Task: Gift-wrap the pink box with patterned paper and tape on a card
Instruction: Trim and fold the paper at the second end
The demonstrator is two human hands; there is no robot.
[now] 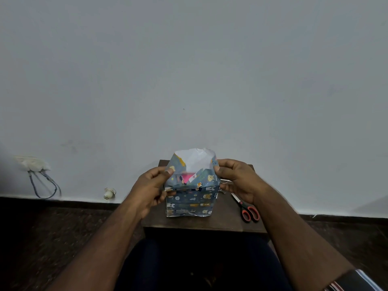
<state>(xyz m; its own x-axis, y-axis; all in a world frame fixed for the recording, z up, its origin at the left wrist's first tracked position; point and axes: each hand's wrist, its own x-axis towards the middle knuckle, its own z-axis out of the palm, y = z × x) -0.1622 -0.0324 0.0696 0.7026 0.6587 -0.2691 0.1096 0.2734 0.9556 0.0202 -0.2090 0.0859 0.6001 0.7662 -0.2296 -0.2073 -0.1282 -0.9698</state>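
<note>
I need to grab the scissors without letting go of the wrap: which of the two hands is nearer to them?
The right hand, gripping the patterned paper's right top edge; the red-handled scissors lie just below it. The left hand is across the box.

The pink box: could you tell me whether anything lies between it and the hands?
Yes: the patterned paper sheathes the pink box; left hand and right hand pinch only paper at its open top.

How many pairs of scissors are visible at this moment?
1. The scissors, with red-and-black handles, lie on the small wooden table, right of the partly wrapped box, by the right hand. The hands and box could hide another.
</note>
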